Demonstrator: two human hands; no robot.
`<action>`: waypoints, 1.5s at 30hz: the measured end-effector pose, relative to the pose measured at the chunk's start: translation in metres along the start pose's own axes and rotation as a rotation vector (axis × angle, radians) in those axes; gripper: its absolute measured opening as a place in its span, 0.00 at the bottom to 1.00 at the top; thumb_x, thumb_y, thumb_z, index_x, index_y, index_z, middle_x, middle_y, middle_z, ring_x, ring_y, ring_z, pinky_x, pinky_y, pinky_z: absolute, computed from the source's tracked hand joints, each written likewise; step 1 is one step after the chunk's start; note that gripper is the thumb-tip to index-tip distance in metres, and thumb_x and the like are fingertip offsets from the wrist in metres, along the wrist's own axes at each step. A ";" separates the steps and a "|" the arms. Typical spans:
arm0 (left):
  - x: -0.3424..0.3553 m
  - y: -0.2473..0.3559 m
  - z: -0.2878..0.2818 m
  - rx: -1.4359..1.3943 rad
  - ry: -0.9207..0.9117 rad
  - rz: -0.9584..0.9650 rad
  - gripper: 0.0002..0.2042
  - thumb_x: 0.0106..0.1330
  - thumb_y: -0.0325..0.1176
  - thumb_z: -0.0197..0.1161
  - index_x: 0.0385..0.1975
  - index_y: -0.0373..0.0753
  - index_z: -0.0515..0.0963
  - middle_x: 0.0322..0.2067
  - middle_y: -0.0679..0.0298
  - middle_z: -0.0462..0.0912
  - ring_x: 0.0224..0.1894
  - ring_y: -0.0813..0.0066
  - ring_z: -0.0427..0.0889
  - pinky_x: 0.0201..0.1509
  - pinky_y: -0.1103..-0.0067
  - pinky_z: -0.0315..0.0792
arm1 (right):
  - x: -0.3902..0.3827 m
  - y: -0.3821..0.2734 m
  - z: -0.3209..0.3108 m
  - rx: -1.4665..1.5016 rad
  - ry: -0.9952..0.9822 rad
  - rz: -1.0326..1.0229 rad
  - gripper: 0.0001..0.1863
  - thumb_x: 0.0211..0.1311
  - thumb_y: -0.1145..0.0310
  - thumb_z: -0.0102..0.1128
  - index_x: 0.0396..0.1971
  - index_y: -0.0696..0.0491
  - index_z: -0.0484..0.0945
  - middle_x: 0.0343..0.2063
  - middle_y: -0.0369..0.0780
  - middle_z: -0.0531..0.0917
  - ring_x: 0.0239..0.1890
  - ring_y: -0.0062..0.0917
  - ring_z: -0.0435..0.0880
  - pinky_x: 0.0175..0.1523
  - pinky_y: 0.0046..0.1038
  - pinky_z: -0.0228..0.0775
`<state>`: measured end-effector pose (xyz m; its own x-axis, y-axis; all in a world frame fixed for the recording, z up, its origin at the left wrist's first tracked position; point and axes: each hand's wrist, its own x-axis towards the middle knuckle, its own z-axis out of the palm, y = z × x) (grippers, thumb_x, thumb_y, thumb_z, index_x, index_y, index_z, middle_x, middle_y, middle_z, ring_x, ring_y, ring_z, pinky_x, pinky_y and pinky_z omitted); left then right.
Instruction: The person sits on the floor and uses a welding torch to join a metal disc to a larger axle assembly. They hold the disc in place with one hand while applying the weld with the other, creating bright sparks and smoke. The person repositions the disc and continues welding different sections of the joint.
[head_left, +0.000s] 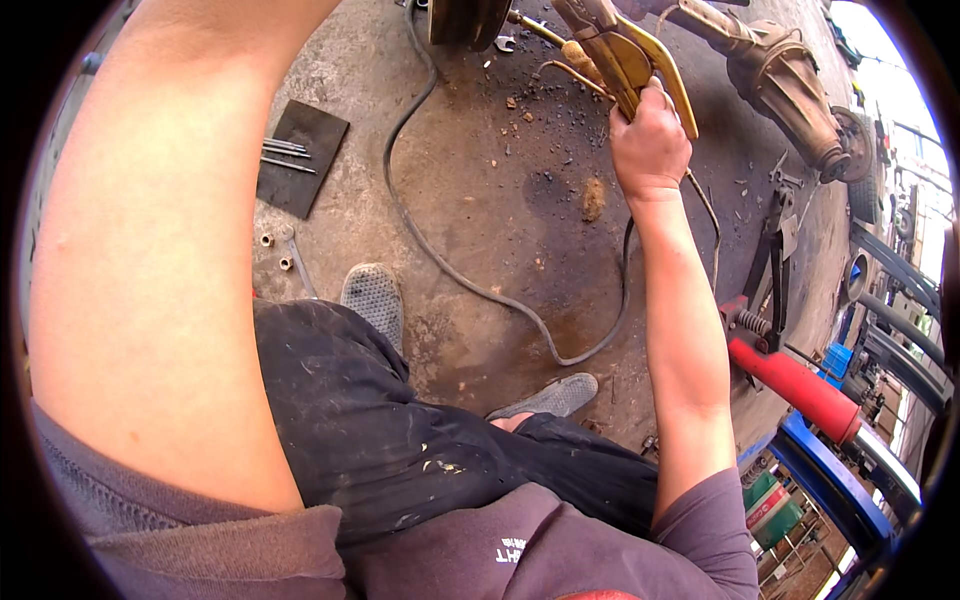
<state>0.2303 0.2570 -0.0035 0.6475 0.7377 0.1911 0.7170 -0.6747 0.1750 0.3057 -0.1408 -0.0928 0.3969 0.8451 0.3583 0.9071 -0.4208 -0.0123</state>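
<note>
My right hand (652, 145) reaches forward with its fingers wrapped round a brown and yellow piece (625, 62), with a curved yellow edge on its right side. Its exact kind does not show. Past that hand, a rusty axle housing (775, 75) ends in a round flange at the right. A dark cable (480, 288) loops over the floor and passes behind my right forearm. My left arm (160, 240) rises along the left side and leaves the view at the top, so the left hand is hidden.
Thin metal rods (288, 150) lie on a black plate (300, 190). Near my shoe are a wrench (299, 262) and two nuts (286, 264). A rusty drum (465, 22) stands ahead. At right are a red jack (800, 385) and a blue frame (830, 490). Dark debris litters the floor.
</note>
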 end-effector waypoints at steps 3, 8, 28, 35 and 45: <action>0.006 -0.012 0.001 0.034 -0.002 0.014 0.23 0.66 0.43 0.53 0.55 0.40 0.83 0.60 0.50 0.81 0.63 0.54 0.80 0.65 0.66 0.74 | 0.003 -0.005 -0.001 0.003 -0.004 -0.014 0.24 0.56 0.63 0.72 0.51 0.55 0.78 0.39 0.47 0.87 0.40 0.43 0.89 0.43 0.42 0.83; -0.004 -0.002 -0.001 -0.101 0.083 -0.013 0.23 0.66 0.42 0.53 0.55 0.39 0.83 0.60 0.49 0.81 0.63 0.54 0.79 0.65 0.66 0.74 | 0.001 -0.001 -0.001 -0.004 0.009 -0.011 0.24 0.56 0.63 0.72 0.52 0.55 0.78 0.39 0.47 0.87 0.40 0.43 0.89 0.43 0.41 0.84; -0.003 -0.001 -0.009 0.053 -0.073 0.010 0.24 0.67 0.45 0.53 0.56 0.39 0.83 0.62 0.49 0.79 0.66 0.55 0.78 0.67 0.66 0.72 | -0.011 -0.002 -0.006 0.046 0.051 -0.040 0.27 0.53 0.64 0.75 0.53 0.56 0.79 0.44 0.47 0.87 0.42 0.42 0.89 0.45 0.40 0.82; -0.006 0.000 -0.003 -0.033 0.037 -0.020 0.24 0.66 0.43 0.53 0.54 0.37 0.84 0.60 0.48 0.81 0.64 0.54 0.79 0.66 0.67 0.73 | -0.019 -0.003 -0.006 0.058 0.047 -0.033 0.28 0.51 0.65 0.76 0.53 0.56 0.79 0.41 0.46 0.87 0.42 0.43 0.88 0.47 0.39 0.82; -0.009 -0.003 -0.009 -0.115 0.011 -0.092 0.23 0.63 0.42 0.54 0.53 0.35 0.84 0.59 0.46 0.81 0.63 0.52 0.80 0.65 0.67 0.74 | -0.010 -0.005 -0.004 0.048 0.025 -0.045 0.27 0.51 0.66 0.75 0.52 0.56 0.79 0.40 0.47 0.86 0.41 0.43 0.88 0.46 0.40 0.82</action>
<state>0.2201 0.2522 0.0032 0.5771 0.7966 0.1797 0.7384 -0.6030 0.3017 0.2970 -0.1487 -0.0926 0.3528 0.8537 0.3831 0.9297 -0.3661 -0.0406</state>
